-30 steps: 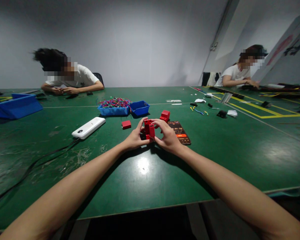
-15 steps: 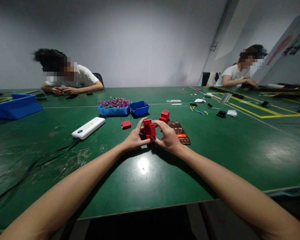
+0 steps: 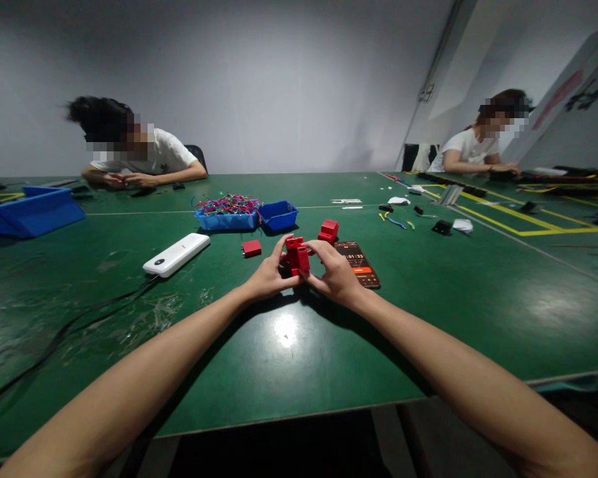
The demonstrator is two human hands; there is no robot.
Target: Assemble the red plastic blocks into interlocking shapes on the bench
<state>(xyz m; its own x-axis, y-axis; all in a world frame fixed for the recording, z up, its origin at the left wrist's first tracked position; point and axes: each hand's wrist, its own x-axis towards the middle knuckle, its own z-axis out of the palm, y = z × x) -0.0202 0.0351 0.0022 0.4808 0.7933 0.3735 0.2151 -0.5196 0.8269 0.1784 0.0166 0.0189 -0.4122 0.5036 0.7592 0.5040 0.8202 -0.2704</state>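
Just above the table's near side, my left hand (image 3: 266, 277) is closed around a red plastic housing (image 3: 292, 248), thumb below and fingers above. My right hand (image 3: 337, 273) pinches a smaller red plastic block (image 3: 303, 259) with a dark slot in its top, close against the housing's right side. Whether the two pieces are joined cannot be made out. Behind my right hand stands another red housing (image 3: 328, 230). A red block with metal pins (image 3: 252, 248) lies to the left of my hands.
A phone showing a timer (image 3: 363, 269) lies beside my right hand. Blue bins (image 3: 228, 222) stand behind, one full of coloured wires. A white power bank (image 3: 177, 255) with a black cable lies left. Two people sit across the green table (image 3: 299, 372).
My hands have stayed in place. The small red block in my right hand has tilted slightly. At the far right, the other person's hands have moved a little.
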